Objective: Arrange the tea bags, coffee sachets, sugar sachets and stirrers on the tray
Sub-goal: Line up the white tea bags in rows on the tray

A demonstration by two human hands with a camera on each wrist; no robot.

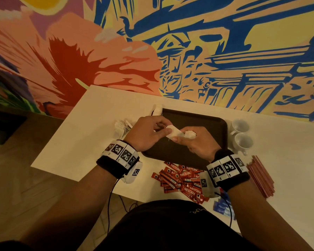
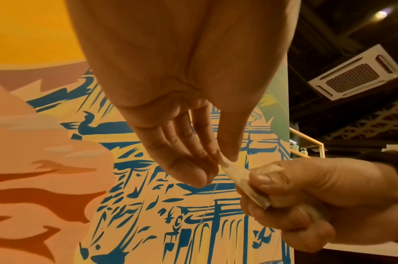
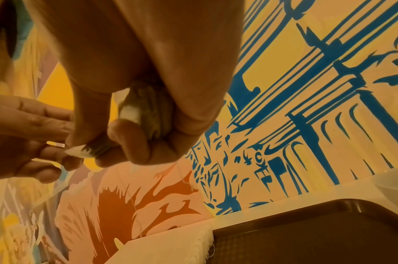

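Left hand: the left hand is raised over the dark brown plastic tray, thumb and fingertips pinching one end of a white paper tea bag.
Right hand: the right hand is curled round a bunch of tea bags and pinches the other end of the same white paper tea bag.
Tea bag: held between both hands above the tray, apart from its surface; a thin thread hangs from it.
Tray: lies on the white bench, near the painted wall.
Loose tea bags: a white heap sits on the bench just left of the tray; another small white bundle sits at the tray's far left corner.
Coffee sachets: red stick sachets lie piled on the bench at the tray's near edge.
Stirrers: a bundle of reddish-brown stirrers lies on the bench right of the sachets.
Sugar sachets: blue packets lie at the near bench edge, partly hidden by the right wrist.
Cups: two white cups stand just right of the tray.
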